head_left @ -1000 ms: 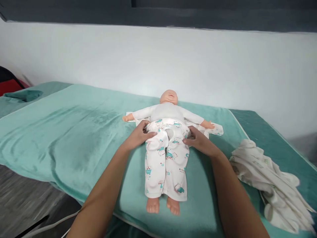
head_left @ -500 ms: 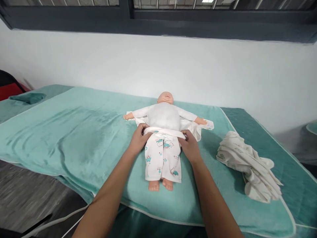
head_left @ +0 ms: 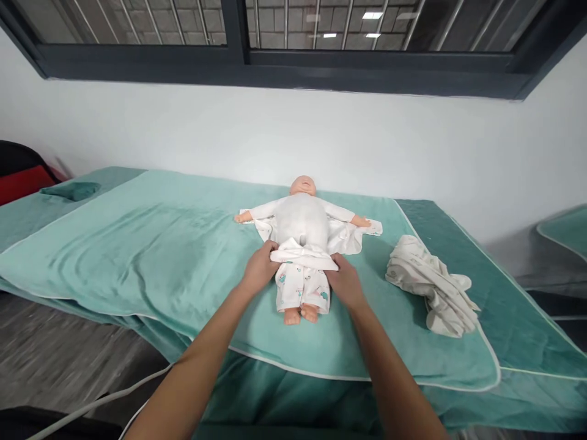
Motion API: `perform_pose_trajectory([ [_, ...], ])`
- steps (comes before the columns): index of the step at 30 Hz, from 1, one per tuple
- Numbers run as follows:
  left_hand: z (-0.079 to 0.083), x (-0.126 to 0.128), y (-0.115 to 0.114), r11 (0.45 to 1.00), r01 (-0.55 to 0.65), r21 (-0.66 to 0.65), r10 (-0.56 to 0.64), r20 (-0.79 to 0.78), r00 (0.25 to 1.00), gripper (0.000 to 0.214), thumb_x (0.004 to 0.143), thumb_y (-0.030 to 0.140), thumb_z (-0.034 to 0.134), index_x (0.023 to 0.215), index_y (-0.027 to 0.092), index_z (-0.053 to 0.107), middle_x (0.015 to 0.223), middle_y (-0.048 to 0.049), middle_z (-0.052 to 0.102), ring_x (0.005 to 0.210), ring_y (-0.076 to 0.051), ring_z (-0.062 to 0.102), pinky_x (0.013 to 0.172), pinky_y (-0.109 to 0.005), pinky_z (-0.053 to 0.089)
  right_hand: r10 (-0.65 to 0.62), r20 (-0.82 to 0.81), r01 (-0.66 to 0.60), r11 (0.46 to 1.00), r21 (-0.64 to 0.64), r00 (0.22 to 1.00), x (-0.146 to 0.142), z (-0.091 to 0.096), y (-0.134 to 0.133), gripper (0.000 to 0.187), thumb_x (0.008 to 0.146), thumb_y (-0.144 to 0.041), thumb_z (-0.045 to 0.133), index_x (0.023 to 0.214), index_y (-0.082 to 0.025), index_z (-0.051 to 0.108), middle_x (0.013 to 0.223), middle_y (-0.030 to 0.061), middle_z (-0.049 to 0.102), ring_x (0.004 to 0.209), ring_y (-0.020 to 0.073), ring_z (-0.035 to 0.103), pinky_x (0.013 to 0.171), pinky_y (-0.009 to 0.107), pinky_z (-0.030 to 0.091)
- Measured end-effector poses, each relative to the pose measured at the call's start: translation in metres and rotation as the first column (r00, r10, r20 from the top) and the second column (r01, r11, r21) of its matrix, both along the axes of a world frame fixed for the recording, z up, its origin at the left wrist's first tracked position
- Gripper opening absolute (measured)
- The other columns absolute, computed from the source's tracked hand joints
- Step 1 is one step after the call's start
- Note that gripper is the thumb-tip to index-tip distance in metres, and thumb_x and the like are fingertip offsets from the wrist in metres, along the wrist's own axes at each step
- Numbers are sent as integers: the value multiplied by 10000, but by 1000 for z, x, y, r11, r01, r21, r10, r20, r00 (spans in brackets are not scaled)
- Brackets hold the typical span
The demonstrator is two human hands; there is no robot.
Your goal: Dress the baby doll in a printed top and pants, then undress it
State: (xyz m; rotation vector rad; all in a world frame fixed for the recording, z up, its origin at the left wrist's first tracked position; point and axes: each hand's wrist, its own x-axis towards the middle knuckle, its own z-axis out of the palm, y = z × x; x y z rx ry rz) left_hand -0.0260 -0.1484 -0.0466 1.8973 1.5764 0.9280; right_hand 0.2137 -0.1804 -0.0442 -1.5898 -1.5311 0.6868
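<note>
A baby doll (head_left: 302, 214) lies on its back, head toward the wall, arms spread and feet toward me. Its white patterned pants (head_left: 290, 287) are turned down around the upper legs, with the waistband folded over. My left hand (head_left: 261, 267) pinches the waistband at its left side. At the opposite side my right hand (head_left: 345, 280) grips the same band. Beneath the doll's back and arms lies an opened white top (head_left: 349, 238). Both bare feet show below the pant legs.
A crumpled off-white cloth (head_left: 433, 287) lies to the right on the green blanket (head_left: 183, 244) covering the bed. Behind the bed are a white wall (head_left: 284, 134) and a dark window frame (head_left: 284, 70). A pale cable (head_left: 101, 400) runs past my left forearm.
Both hands have drawn the waistband down from the doll's belly toward its legs, baring the lower torso. The view has tilted up, showing more of the window.
</note>
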Motion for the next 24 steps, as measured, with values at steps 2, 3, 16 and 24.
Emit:
perform_pose_trajectory([
  [2, 7, -10, -14, 982, 184, -36, -182, 63, 981, 431, 865, 453, 635, 1202, 205, 532, 1109, -63, 630, 981, -209, 620, 839, -319, 509, 208, -34, -210, 977, -44, 977, 11, 5, -12, 359, 828, -501, 635, 1041, -213, 615, 1009, 47, 703, 939, 241, 638, 792, 349, 510],
  [3, 9, -15, -22, 963, 268, -32, -265, 73, 961, 591, 839, 500, 680, 1316, 208, 489, 1246, -97, 590, 1116, -231, 603, 938, -348, 514, 304, -40, -306, 951, -52, 952, 17, 6, -19, 521, 801, -538, 690, 1188, -206, 587, 1157, 86, 688, 1052, 267, 642, 865, 384, 527],
  [16, -3, 0, -75, 903, 409, 134, -335, -375, 864, 1360, 556, 595, 912, 1626, 289, 130, 1589, -232, 227, 1496, -460, 269, 1156, -595, 376, 166, 379, -261, 941, 213, 910, -8, -37, -50, 1166, 612, -529, 874, 1544, -183, 262, 1435, 223, 495, 1358, 424, 459, 1107, 601, 409],
  [24, -6, 5, -61, 903, 359, 237, -195, -520, 832, 881, 828, 496, 722, 1581, 287, 314, 1344, -187, 480, 1234, -384, 520, 1034, -542, 448, 122, 363, -230, 935, 271, 924, -9, -33, -49, 933, 649, -530, 845, 1403, -172, 429, 1266, 185, 585, 1197, 390, 558, 1004, 576, 485],
])
